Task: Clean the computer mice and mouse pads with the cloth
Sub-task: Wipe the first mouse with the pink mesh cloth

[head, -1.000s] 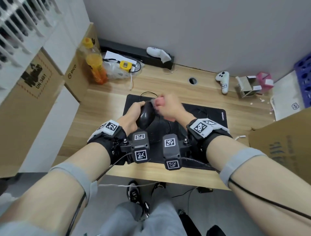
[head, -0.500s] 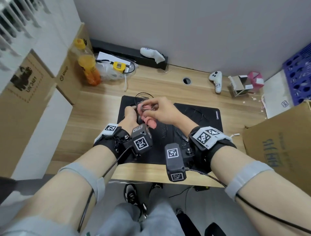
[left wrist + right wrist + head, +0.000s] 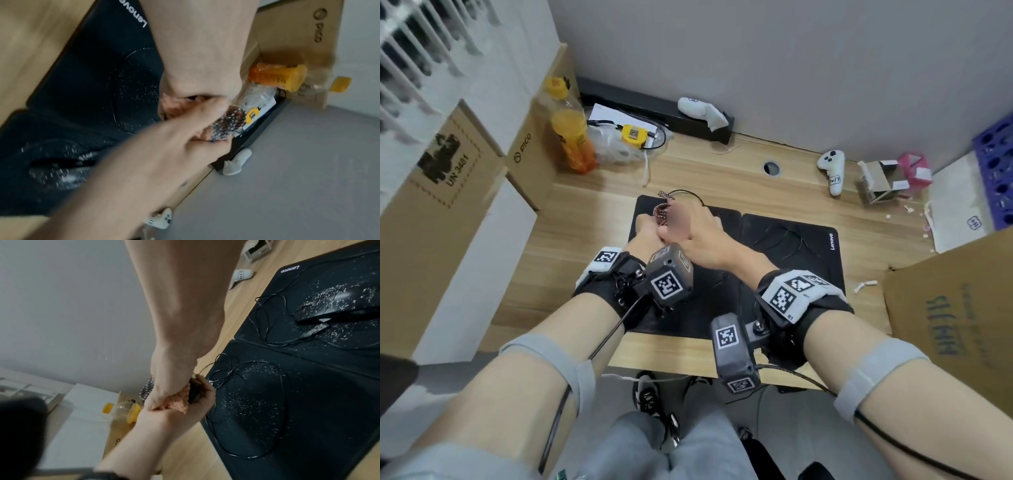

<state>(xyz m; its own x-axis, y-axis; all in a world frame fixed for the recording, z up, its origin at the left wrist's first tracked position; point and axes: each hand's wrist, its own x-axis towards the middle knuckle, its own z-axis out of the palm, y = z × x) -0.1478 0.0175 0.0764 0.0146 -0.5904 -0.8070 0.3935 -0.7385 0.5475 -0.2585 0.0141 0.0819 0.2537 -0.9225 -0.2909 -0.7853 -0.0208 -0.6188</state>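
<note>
Above the far left corner of the left black mouse pad (image 3: 722,221), my hands meet. My left hand (image 3: 649,228) grips a black mouse (image 3: 193,391), hidden in the head view. My right hand (image 3: 700,233) grips a pink cloth (image 3: 176,401) with a checkered edge (image 3: 661,212) and presses it against that mouse. The mouse cable (image 3: 236,369) loops over the pad, which is speckled with white crumbs. A second black mouse (image 3: 339,308), also crumb-dusted, lies on the right Lenovo pad (image 3: 794,240).
An orange drink bottle (image 3: 571,137), a yellow tape measure (image 3: 632,135) and cardboard boxes (image 3: 527,154) stand at the back left. White controllers (image 3: 834,169) and small cartons (image 3: 880,178) lie at the back right. A large cardboard box (image 3: 955,308) borders the right pad.
My hands moved from the pad's middle to its far left corner. The mouse, plainly visible in my left hand one second ago, is now covered by the cloth and fingers.
</note>
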